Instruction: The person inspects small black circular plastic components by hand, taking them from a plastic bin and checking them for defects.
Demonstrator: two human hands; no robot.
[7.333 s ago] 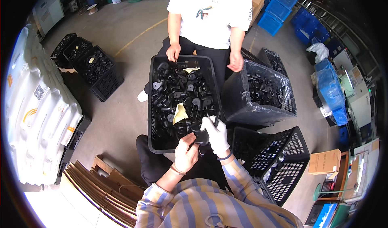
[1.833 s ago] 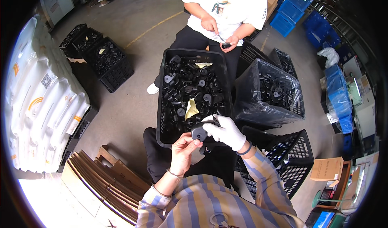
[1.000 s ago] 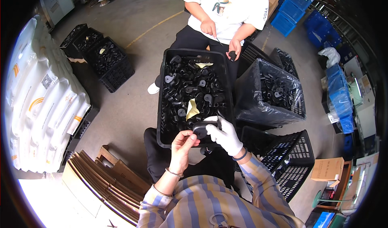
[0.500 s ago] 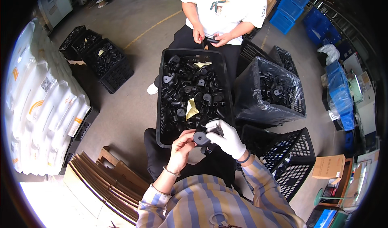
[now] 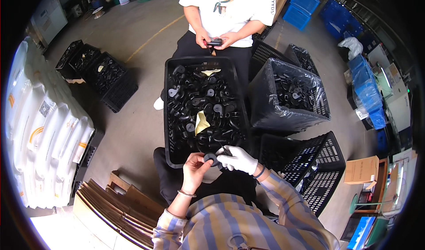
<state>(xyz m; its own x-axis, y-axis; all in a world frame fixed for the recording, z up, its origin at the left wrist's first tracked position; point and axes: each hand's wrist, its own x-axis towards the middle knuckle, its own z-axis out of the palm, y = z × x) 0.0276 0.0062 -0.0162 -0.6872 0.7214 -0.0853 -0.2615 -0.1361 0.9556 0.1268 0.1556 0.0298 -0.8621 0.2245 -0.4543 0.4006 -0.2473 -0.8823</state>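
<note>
Factory workshop: crates (image 5: 168, 112) of black parts (image 5: 218, 108), stacked white sacks (image 5: 55, 137)

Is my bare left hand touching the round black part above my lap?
Touching: the head view shows the left hand pinching the near side of the black part, with no gap between them.

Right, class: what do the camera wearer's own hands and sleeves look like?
The left hand is bare, with a thin bracelet above it. The right hand wears a white glove, with a dark band behind it. Both sleeves are striped blue, tan and pale grey.
</note>
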